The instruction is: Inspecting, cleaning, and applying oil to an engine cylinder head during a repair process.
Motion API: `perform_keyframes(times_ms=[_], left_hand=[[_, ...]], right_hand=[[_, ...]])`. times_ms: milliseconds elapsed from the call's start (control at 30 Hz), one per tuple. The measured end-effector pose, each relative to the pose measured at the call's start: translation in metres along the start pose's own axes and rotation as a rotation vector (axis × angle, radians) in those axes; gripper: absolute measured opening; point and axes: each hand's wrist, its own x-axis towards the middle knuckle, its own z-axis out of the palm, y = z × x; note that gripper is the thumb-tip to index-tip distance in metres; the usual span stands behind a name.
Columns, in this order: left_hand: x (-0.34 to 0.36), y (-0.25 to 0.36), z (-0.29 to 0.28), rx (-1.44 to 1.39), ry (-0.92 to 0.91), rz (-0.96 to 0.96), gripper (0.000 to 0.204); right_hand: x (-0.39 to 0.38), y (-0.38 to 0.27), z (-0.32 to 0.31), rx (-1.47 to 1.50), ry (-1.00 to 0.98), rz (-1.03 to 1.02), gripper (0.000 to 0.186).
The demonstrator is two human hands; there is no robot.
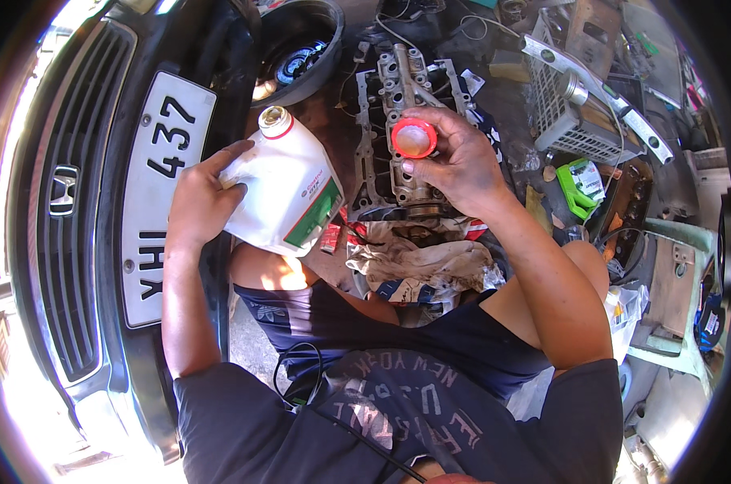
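My left hand grips a white plastic oil jug with a green and red label, tilted, its uncapped neck pointing up and away from me. Between the thumb and fingers of my right hand is a red screw cap, its hollow side facing up. The inside of the cap looks pale brown; whether liquid lies in it, I cannot tell. Jug and cap are apart. Beneath my right hand lies a bare metal engine cylinder head, partly hidden by the hand. Crumpled, stained rags lie between it and my legs.
A dark car front with a grille and licence plate stands close on the left. Beyond the jug is a black tub. On the right are a grey plastic crate, a green bottle and a pale green stool.
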Motion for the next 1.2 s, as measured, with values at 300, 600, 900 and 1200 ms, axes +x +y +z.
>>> perform_keyframes(times_ms=[300, 600, 900, 1200], left_hand=[[0.061, -0.088, 0.077, 0.318, 0.060, -0.204, 0.060], [0.122, -0.194, 0.177, 0.051, 0.152, -0.422, 0.063], [0.129, -0.247, 0.193, 0.043, -0.027, -0.519, 0.052], [0.141, -0.225, 0.203, 0.029, -0.266, -0.634, 0.047]], right_hand=[[-0.004, 0.009, -0.002, -0.016, -0.002, 0.140, 0.052], [-0.004, 0.020, -0.020, -0.144, 0.060, 0.185, 0.056], [0.044, 0.032, -0.064, -0.380, 0.149, 0.166, 0.054], [0.201, 0.123, -0.106, -0.841, 0.112, -0.018, 0.051]])
